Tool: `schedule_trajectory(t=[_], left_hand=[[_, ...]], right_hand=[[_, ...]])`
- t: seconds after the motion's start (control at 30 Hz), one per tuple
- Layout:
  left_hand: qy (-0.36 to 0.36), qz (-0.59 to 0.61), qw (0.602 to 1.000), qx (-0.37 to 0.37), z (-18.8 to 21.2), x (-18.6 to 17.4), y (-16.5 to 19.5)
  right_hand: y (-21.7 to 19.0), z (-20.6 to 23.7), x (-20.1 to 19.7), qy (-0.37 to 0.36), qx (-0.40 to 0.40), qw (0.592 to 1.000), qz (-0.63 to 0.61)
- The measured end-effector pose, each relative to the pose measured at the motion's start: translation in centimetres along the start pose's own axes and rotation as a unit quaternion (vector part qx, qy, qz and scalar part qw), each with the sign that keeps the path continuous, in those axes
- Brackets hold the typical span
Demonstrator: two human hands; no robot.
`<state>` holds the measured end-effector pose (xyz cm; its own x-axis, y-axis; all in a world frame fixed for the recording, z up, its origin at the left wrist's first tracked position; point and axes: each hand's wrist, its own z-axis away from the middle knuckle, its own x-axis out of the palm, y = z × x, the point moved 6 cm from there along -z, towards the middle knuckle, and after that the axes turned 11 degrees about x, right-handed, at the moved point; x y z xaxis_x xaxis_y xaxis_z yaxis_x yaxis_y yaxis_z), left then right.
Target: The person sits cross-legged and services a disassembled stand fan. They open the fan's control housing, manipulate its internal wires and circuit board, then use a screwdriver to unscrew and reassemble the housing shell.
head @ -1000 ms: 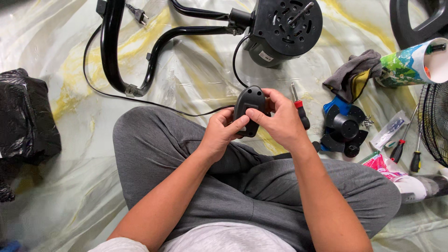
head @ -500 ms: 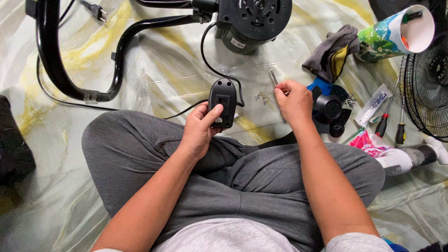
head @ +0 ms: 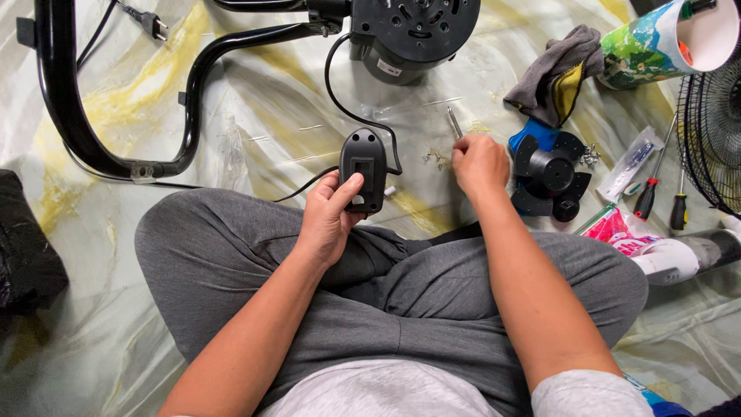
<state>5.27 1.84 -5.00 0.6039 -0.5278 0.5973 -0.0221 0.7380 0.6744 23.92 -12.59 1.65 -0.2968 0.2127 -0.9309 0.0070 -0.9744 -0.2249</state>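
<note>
I sit cross-legged on a plastic sheet. My left hand [head: 328, 220] holds a black switch box [head: 364, 166] above my left knee, thumb on its face. Its black cord [head: 340, 93] runs up to the fan motor [head: 413, 31]. My right hand [head: 480, 164] rests on the floor to the right, closed around a screwdriver whose metal shaft [head: 454, 122] sticks out above the fingers. A few small screws [head: 432, 157] lie just left of that hand.
A black tubular fan stand [head: 69, 100] and a plug [head: 147, 22] lie at the upper left. To the right are a black blade hub [head: 548, 174], a grey cloth [head: 556, 73], a colourful cup [head: 664, 38], a wire grille [head: 714, 131], two screwdrivers [head: 647, 197] and a pink packet [head: 625, 235]. At the left edge sits a black bag [head: 23, 247].
My right hand left the switch box and moved right to the floor beside the screws. My left hand alone keeps the box, now lifted slightly forward.
</note>
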Motion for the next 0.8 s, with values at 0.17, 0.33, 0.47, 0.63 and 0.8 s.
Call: schedule_trajectory(t=[0.17,0.33,0.47,0.63,0.8], left_hand=[[-0.003,-0.002,1.0,-0.002,0.0,0.0,-0.2],[-0.016,-0.011,1.0,0.005,0.1,0.2,0.0],[-0.012,-0.021,1.0,0.005,0.1,0.2,-0.1],[-0.025,-0.005,1.0,0.015,0.1,0.3,-0.1],[-0.04,-0.045,0.998,0.032,0.2,0.2,-0.1]], right_hand=[[0.1,0.1,0.1,-0.012,-0.005,1.0,-0.005],[-0.7,0.4,1.2,-0.029,-0.004,0.999,0.016],[-1.3,0.5,1.5,-0.019,-0.029,0.999,0.037],[-1.5,0.6,1.9,0.01,-0.052,0.995,0.082],[-1.1,0.4,2.4,0.006,-0.055,0.996,0.075]])
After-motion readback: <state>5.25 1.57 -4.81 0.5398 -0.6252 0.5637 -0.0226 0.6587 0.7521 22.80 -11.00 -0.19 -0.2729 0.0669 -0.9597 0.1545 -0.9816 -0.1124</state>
